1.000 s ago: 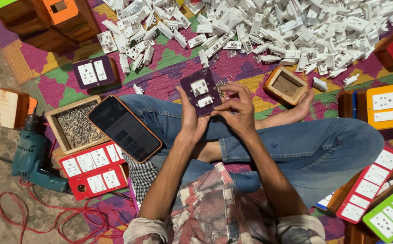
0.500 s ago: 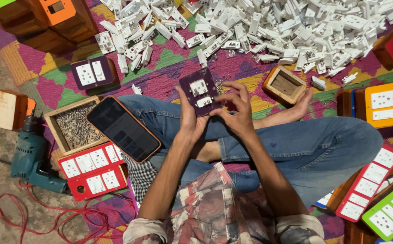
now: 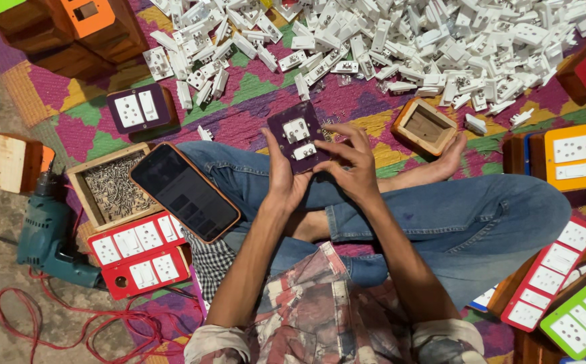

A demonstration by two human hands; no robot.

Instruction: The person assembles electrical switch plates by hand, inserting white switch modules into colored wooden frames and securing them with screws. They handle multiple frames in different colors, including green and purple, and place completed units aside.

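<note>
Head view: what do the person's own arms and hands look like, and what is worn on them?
Both hands, the left hand and the right hand, are bare: no gloves, and no rings or watch that can be made out. The forearms are uncovered. The sleeves are rolled up near the elbows; they belong to a patterned shirt in faded red, cream and grey patches.

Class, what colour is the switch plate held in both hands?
Dark purple plate with white fittings, held by the left hand and right hand; head view.
</note>
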